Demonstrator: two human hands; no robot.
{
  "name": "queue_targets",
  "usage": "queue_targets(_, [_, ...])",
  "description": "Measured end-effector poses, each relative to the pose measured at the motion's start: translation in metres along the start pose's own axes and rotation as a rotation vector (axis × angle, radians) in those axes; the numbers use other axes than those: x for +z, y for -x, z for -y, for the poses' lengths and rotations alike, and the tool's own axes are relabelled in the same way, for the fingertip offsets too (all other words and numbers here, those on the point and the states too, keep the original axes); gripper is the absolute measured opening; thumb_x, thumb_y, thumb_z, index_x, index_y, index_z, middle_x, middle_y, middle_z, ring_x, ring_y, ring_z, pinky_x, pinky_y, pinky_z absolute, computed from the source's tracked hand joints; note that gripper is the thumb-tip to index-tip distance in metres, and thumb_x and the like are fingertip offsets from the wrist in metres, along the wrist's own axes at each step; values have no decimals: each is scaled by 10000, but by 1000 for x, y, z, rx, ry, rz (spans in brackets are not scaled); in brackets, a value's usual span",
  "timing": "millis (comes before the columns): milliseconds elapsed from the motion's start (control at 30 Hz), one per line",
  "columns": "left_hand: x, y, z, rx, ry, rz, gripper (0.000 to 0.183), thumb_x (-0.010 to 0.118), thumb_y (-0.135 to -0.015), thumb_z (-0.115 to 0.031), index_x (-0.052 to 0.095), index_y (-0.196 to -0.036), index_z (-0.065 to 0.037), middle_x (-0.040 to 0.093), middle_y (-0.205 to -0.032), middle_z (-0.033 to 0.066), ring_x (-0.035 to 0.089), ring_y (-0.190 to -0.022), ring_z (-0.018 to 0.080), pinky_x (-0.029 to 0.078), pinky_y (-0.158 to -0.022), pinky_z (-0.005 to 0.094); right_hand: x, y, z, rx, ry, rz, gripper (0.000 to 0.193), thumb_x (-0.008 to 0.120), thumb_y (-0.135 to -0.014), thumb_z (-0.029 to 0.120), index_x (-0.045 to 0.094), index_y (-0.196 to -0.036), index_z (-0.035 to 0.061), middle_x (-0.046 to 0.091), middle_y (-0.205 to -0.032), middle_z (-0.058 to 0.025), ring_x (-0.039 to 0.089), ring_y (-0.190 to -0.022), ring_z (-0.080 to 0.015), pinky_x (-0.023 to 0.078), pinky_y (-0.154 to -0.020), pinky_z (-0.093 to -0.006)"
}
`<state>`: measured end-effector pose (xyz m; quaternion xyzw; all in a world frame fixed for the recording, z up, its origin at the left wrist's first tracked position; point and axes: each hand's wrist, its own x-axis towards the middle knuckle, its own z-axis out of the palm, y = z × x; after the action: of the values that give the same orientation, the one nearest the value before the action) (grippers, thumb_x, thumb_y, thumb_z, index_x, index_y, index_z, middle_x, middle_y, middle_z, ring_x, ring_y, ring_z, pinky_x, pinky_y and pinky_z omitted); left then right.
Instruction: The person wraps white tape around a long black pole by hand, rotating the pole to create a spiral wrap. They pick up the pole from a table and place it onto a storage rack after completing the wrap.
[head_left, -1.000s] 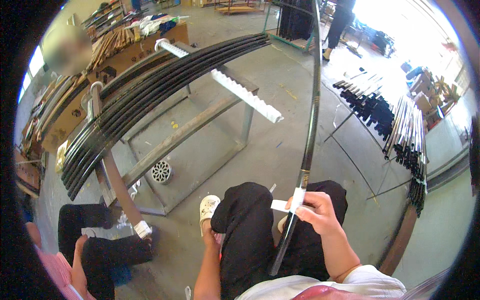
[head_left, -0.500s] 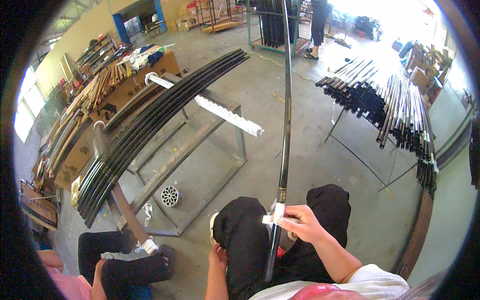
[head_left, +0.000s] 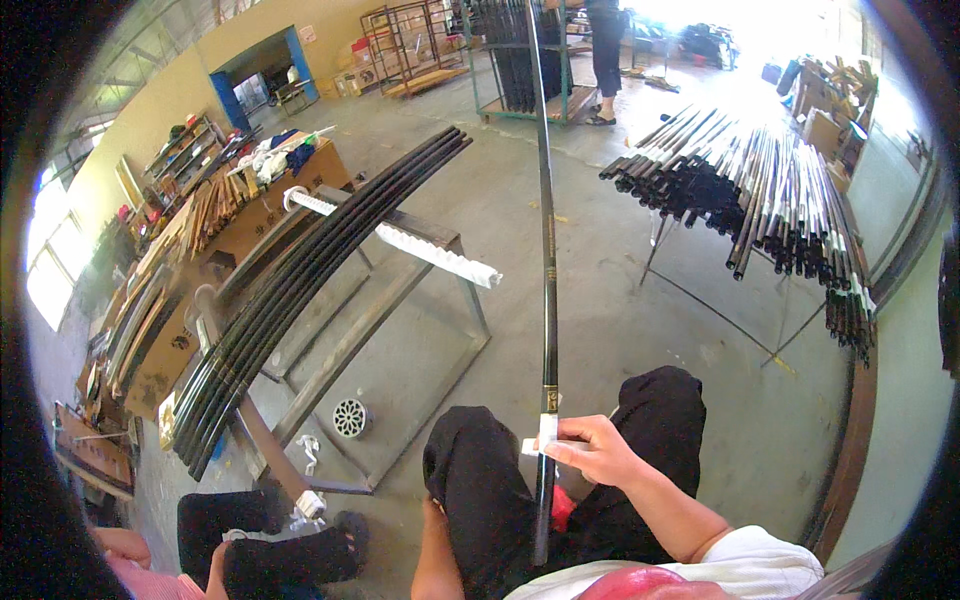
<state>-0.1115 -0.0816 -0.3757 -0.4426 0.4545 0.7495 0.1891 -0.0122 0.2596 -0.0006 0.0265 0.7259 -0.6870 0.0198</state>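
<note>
A long, tapering black fishing rod (head_left: 549,330) with gold markings stands almost upright before me, its thick lower end between my thighs. Low on it is a white strip (head_left: 547,430), one end of which sticks out to the left. The thumb and fingers of my right hand (head_left: 592,448) are closed on this strip, around the rod. My left forearm (head_left: 437,560) runs up along my left thigh. The left hand itself is hidden behind the leg, so its fingers do not show.
To the left, several black rods (head_left: 320,260) lie across a metal stand (head_left: 465,300) with a white notched rest (head_left: 440,255). A bundle of rods (head_left: 740,200) rests on thin legs at right. Beside me sits another person in dark trousers (head_left: 290,560); someone stands beyond (head_left: 606,60).
The whole view has shifted slightly. My left hand, seen earlier beside my left knee, has gone out of sight behind the leg. The right hand keeps its grip at the white strip.
</note>
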Motion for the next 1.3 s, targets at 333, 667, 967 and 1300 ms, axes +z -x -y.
queue_targets(333, [5, 67, -17, 166, 23, 129, 203, 512, -858, -169, 550, -925, 19, 588, -883, 128, 567, -742, 242, 463, -712, 332, 5, 0, -11, -98, 24, -14, 295, 608, -859, 237, 634, -1012, -15, 635, -800, -31, 520, -714, -56, 446, -634, -229])
queue_targets(667, [94, 123, -101, 1025, -362, -83, 118, 621, -798, -31, 578, -900, 12, 595, -839, 61, 537, -770, 167, 436, -737, 296, 13, -4, -7, -83, 94, -14, 301, 617, -846, 232, 631, -1011, -19, 637, -777, -41, 525, -692, -61, 442, -614, -231])
queue_targets(967, [31, 42, -40, 1186, -765, -140, 100, 556, -824, -100, 561, -823, -1, 567, -737, 58, 513, -683, 172, 439, -681, 320, 7, -3, 2, -125, 139, -39, 260, 609, -848, 217, 646, -974, -8, 588, -690, -6, 492, -626, -49, 415, -550, -224])
queue_targets(1300, [-29, 57, -18, 786, -1031, -260, 183, 522, -855, -168, 610, -828, -10, 595, -777, 106, 550, -728, 225, 434, -674, 374, 13, 14, 8, -55, 70, -7, 263, 598, -862, 196, 645, -996, -26, 636, -806, -21, 516, -707, -49, 435, -625, -214])
